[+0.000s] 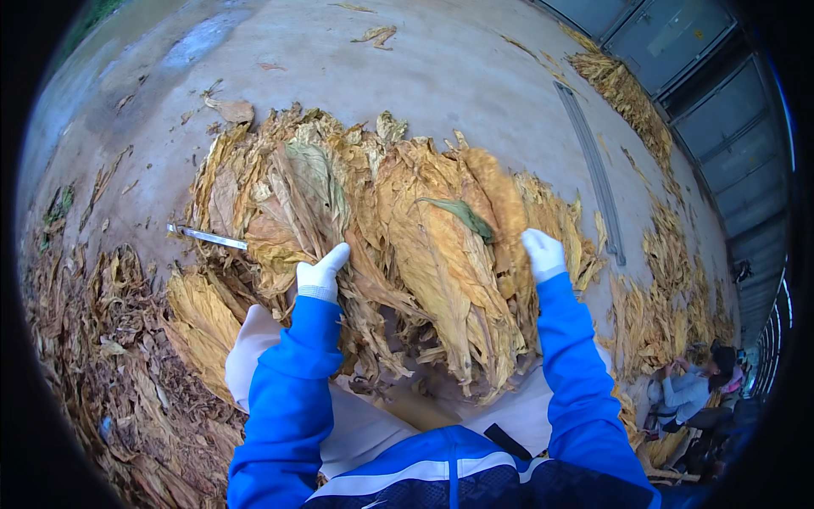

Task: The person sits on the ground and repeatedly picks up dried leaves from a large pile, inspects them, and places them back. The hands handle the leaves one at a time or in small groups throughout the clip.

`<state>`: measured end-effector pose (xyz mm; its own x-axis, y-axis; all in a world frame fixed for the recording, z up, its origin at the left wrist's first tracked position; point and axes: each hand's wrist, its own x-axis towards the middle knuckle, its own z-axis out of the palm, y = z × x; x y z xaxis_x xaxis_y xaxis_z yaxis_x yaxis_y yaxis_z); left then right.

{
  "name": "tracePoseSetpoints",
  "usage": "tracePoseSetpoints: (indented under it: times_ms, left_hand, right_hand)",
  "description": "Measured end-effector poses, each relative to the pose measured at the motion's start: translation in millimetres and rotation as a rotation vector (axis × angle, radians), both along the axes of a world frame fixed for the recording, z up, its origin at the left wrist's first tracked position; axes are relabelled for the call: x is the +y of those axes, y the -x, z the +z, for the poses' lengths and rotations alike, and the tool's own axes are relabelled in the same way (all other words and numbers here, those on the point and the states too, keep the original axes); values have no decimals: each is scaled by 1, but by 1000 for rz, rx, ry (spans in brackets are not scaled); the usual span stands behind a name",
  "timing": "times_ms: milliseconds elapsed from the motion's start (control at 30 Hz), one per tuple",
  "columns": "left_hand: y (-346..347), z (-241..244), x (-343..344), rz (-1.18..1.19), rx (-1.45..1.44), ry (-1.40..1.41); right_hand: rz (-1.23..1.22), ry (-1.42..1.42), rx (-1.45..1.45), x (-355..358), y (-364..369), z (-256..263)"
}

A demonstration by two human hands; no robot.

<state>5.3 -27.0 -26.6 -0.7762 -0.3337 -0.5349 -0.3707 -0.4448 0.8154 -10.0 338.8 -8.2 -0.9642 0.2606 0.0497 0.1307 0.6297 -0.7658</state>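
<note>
My left hand (320, 275), in a white glove, grips a bunch of brownish dried tobacco leaves (294, 200) by the stem end, thumb pointing up. A paler greenish leaf (311, 168) lies along that bunch. On the right, my gloved right hand (544, 254) is closed at the edge of a yellow-brown leaf (499, 197), which is blurred. Between the hands a broad heap of golden dried leaves (420, 216) spreads over the floor before me. One small dark green leaf (463, 215) rests on top of it. The fingers of both hands are partly hidden.
A narrow metal strip (206, 237) juts from the heap's left side. Leaf scraps (127, 382) cover the floor at left. A long grey bar (591, 168) lies on the concrete floor (439, 70). More leaves line the metal doors (668, 38); another person (687, 391) sits at lower right.
</note>
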Motion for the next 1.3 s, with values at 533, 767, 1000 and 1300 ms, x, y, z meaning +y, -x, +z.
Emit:
tracePoseSetpoints:
  times_ms: [533,767,1000,1300]
  left_hand:
    - [-12,-4,37,-147,141,-49]
    - [-28,-24,70,-379,43,-334]
    - [-21,-8,66,-251,-185,-162]
    - [-27,-19,73,-272,-127,-230]
  right_hand:
    - [268,-336,372,-38,-55,62]
    - [720,-558,409,-116,-79,45]
    - [156,140,251,-104,-87,36]
    - [283,-40,459,-94,-88,58]
